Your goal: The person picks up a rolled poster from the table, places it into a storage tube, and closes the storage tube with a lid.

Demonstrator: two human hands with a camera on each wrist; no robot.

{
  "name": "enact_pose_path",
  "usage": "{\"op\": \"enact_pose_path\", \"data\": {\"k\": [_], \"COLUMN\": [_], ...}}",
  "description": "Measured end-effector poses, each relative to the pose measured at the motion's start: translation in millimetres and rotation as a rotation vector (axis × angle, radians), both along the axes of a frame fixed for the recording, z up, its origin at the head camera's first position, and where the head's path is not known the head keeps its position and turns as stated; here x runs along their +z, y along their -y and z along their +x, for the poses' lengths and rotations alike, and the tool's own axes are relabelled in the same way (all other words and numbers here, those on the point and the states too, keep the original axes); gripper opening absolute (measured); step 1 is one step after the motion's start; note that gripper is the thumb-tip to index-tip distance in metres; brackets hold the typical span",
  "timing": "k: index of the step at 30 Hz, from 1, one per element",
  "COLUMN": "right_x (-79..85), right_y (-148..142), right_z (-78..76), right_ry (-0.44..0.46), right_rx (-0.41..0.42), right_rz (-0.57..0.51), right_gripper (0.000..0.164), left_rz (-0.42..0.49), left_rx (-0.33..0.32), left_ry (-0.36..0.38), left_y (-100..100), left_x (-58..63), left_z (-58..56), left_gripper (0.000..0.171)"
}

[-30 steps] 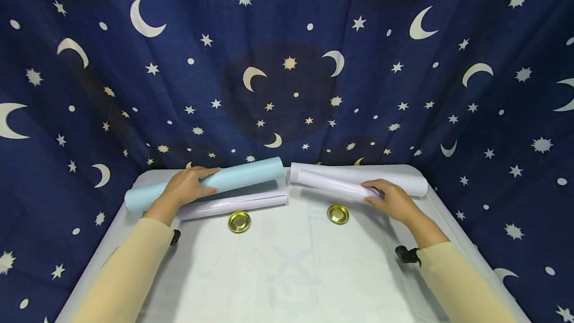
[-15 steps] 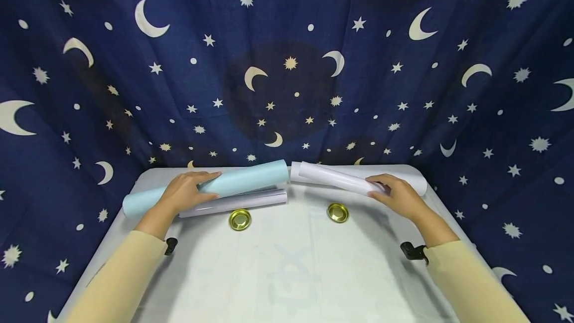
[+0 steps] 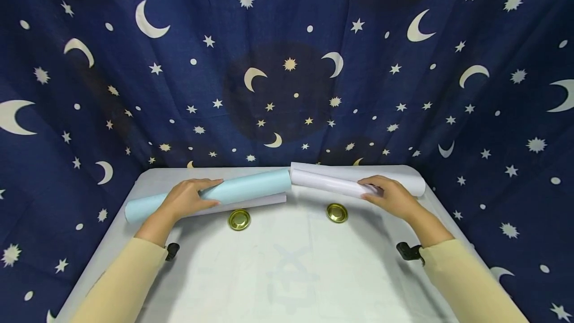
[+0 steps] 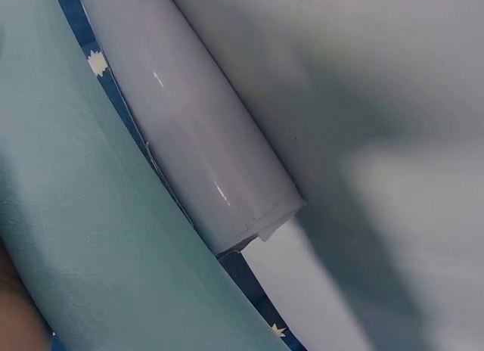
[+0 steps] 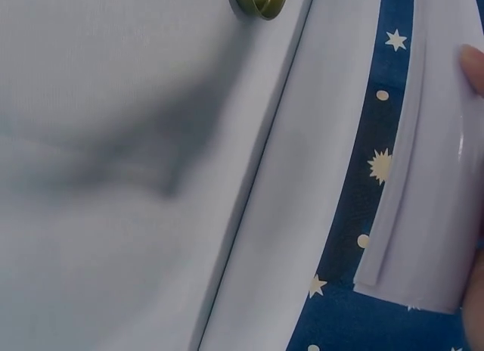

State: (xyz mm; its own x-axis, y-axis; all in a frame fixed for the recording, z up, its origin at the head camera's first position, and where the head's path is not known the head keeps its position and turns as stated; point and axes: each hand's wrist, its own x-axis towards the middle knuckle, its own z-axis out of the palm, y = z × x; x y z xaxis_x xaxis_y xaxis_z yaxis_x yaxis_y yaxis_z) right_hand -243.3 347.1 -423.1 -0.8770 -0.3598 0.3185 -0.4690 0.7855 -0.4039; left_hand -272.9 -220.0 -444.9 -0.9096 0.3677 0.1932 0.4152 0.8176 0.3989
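My left hand [image 3: 188,198] grips a light blue rolled sheet [image 3: 251,186] from above, thumb on the near side and fingers over the far side. The blue roll slants across the back left of the table, and it fills the left of the left wrist view. Just in front of it lies a thinner glossy lilac roll [image 4: 181,124], partly hidden in the head view. My right hand [image 3: 394,197] holds another thin pale lilac roll [image 3: 329,182] near its right end. Behind that one lies a thicker white roll [image 3: 410,182].
Two small gold round dishes [image 3: 239,219] stand on the white table [image 3: 291,268] in front of the rolls, one on each side. A dark blue curtain [image 3: 287,64] with moons and stars encloses the back and sides.
The blue roll's right end has come down and slightly nearer, covering more of the lilac roll before it. The right hand's roll has shifted left, its far end lowered alongside the white roll.
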Motion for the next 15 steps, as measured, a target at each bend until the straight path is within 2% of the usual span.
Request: {"op": "enact_pose_path", "data": {"k": [15], "right_x": [-8.0], "right_y": [8.1], "right_z": [-3.8], "right_ry": [0.049], "right_rx": [0.058], "right_rz": [-0.042], "right_gripper": [0.036], "left_rz": [0.016], "left_rx": [-0.035], "left_ry": [0.002], "left_y": [-5.3], "left_x": [2.3], "left_z": [9.3], "left_gripper": [0.067]}}
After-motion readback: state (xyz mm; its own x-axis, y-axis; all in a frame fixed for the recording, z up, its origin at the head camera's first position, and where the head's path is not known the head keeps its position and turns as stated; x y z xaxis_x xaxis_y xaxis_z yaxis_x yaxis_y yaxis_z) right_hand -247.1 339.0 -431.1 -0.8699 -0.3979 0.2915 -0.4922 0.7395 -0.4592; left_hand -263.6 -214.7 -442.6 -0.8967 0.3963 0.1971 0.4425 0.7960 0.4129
